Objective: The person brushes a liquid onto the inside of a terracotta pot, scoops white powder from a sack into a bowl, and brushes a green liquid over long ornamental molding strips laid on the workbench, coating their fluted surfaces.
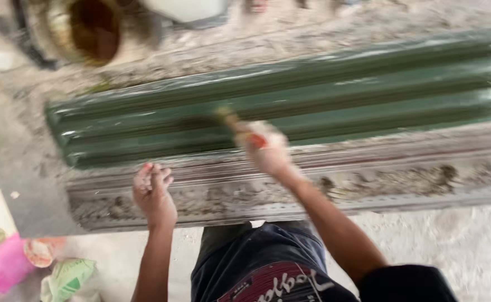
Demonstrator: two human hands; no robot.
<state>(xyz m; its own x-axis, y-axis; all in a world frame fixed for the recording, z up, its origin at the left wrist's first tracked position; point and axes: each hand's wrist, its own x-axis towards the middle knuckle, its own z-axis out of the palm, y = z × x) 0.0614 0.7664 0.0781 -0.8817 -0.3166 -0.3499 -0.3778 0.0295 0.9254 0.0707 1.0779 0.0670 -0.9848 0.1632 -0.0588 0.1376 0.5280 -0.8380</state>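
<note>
A long ribbed moulding [324,100] lies across the view, its upper ridges coated in glossy green paint and its lower band [402,179] bare grey and crusted. My right hand [265,148] grips a paintbrush [227,118] with an orange band, its bristles touching the green ridges near the middle. My left hand [153,193] rests with loosely curled fingers on the bare grey lower band, holding nothing. The picture is motion-blurred.
A round paint tin [91,31] with a dark brown inside stands at the top left beyond the moulding. Crumpled pink and green bags [27,265] lie on the floor at the bottom left. My dark shorts [256,257] show below the moulding.
</note>
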